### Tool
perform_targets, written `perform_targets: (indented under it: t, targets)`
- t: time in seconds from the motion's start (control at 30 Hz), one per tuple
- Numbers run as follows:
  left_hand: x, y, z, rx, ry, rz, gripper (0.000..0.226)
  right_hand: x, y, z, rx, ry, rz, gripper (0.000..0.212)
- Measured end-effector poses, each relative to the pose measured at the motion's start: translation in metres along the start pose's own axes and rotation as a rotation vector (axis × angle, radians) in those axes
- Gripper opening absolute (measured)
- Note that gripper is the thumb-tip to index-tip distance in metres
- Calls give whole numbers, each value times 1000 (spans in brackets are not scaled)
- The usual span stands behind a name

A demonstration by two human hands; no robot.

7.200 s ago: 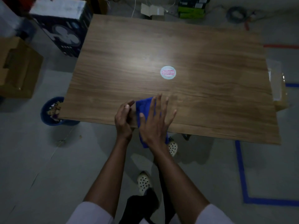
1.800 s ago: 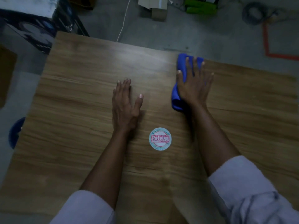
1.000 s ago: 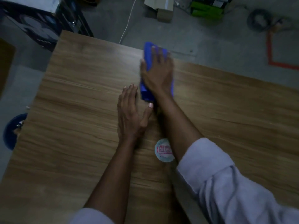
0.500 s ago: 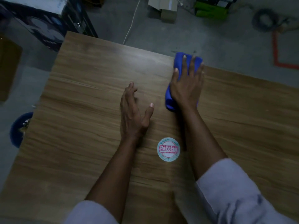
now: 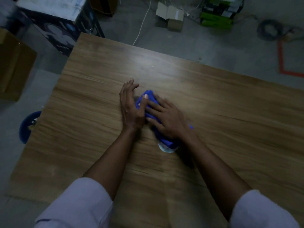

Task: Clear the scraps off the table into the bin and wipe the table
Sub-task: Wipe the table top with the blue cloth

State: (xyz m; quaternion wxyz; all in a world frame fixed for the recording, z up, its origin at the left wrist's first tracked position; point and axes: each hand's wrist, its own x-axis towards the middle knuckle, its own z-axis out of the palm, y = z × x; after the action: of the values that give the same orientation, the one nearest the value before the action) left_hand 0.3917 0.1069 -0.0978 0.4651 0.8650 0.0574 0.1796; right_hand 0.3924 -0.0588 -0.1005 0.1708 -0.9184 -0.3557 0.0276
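A folded blue cloth point(image 5: 148, 97) lies on the wooden table point(image 5: 230, 112) near its middle. My right hand point(image 5: 166, 120) presses flat on the cloth with straight fingers. My left hand point(image 5: 130, 106) rests on the table just left of it, fingers straight, thumb touching the cloth's left edge. The cloth covers most of a round sticker point(image 5: 167, 149) on the table. The blue bin point(image 5: 27, 127) stands on the floor at the table's left edge, partly hidden by the tabletop.
A dark printed box point(image 5: 54, 28) and a brown carton point(image 5: 14, 66) stand on the floor to the left. Beyond the far edge lie a small open carton point(image 5: 171, 17), green boxes point(image 5: 217, 18), a white cable point(image 5: 143, 22) and red floor tape point(image 5: 281, 61).
My right hand has dragged the cloth from the far edge back toward me, over the sticker and against my left hand. The left hand has stayed in about the same place.
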Motion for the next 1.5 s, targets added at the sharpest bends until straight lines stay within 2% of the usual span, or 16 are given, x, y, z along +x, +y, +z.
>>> perform_targets:
  t: [0.07,0.2,0.27,0.33,0.47,0.57,0.67,0.73,0.93,1.07,1.17,1.3,1.4,1.5]
  targets:
    - [-1,-2,-1,-48,-7,-26,51,3,18,-7,-43,11,93,56]
    - [-19,-7,-11,-45,-87,10,50,59,49,-16,-130,97,570,56]
    - [-37,-10,-23,-32,-127,29,49,74,43,-15,-138,107,676,56]
    - [-58,-12,-38,-14,-145,41,49,70,18,-7,-110,112,656,57]
    - [-96,-15,-65,32,-116,51,59,4,-90,30,9,97,347,58]
    - [-123,-19,-90,59,-158,82,62,-60,-167,52,108,62,232,63]
    - [-148,-20,-106,51,-240,148,59,-86,-176,58,62,40,165,64]
    - [-155,-23,-110,28,-258,165,57,-77,-161,58,8,42,199,56]
    - [-163,-34,-115,-40,-259,79,55,-20,-107,35,-75,121,566,58]
    - [-189,-37,-135,45,-366,96,62,-25,-131,45,-87,195,677,61]
    - [-211,-38,-155,103,-386,90,69,-59,-203,67,-94,189,573,62]
    - [-233,-33,-186,-4,-284,-87,75,-121,-290,88,-24,122,403,62]
    - [-239,-39,-202,-31,-304,-58,73,-143,-300,88,-53,62,406,63]
    - [-240,-44,-209,-83,-352,-29,69,-136,-268,81,-64,98,559,65]
